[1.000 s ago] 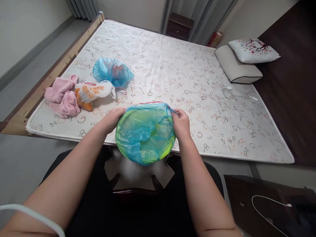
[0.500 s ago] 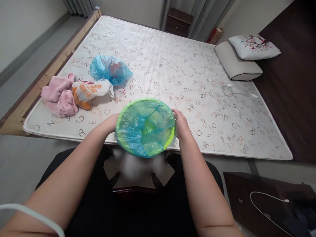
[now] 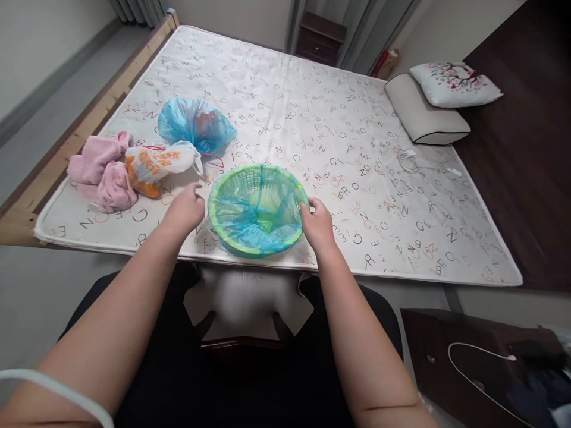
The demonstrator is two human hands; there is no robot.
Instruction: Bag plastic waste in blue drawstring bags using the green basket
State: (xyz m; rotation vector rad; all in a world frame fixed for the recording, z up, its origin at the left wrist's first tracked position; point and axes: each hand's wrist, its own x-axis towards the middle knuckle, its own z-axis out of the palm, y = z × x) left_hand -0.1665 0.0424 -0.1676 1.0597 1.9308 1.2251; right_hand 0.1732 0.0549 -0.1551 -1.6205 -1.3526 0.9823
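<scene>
Soft, even indoor light, faint shadows, wide-angle bending at the edges.

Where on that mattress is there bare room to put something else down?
The widest bare stretch lies beyond the green basket, between the tied blue bag and the pillows. The near right corner, below the white cable, is bare too. The left edge is crowded: pink cloth, orange-printed bag and blue bag sit bunched together.

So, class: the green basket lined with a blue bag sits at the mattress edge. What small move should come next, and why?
Probably bring the left hand back to the basket rim. It sits just off the left side, open, while only the right hand grips the rim, and the blue bag liner looks loose inside.
</scene>
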